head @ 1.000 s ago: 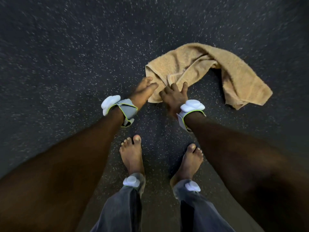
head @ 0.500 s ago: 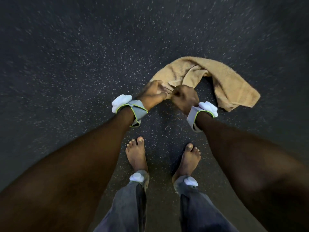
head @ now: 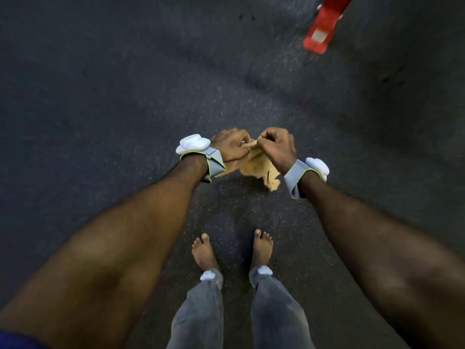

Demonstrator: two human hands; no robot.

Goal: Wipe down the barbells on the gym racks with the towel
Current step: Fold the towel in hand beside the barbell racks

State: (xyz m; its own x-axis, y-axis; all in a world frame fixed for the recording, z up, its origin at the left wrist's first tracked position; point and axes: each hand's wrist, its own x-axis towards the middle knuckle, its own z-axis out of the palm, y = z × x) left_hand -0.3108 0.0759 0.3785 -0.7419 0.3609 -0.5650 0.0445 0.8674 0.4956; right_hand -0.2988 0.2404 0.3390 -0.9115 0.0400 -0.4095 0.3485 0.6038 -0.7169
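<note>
The tan terry-cloth towel (head: 259, 167) is hanging bunched between the two hands, above the dark speckled rubber floor (head: 100, 96) and in front of the person's bare feet (head: 203, 253). Its top part is being gathered at the fingers, and the rest is drooping down toward the right wrist. I cannot tell whether its lowest tip is touching the floor. The left hand (head: 230, 147) is clenching the top of the towel with curled fingers, and the right hand (head: 278, 148) is grasping the same part from the other side. The two fists are sitting just beside each other. Each wrist is wearing a grey band with a green edge (head: 214, 163) and a white rounded device (head: 192, 144). The person is standing in grey trousers (head: 201, 311). Near the far right corner of the floor a blurred red object (head: 324, 23) is showing.
</note>
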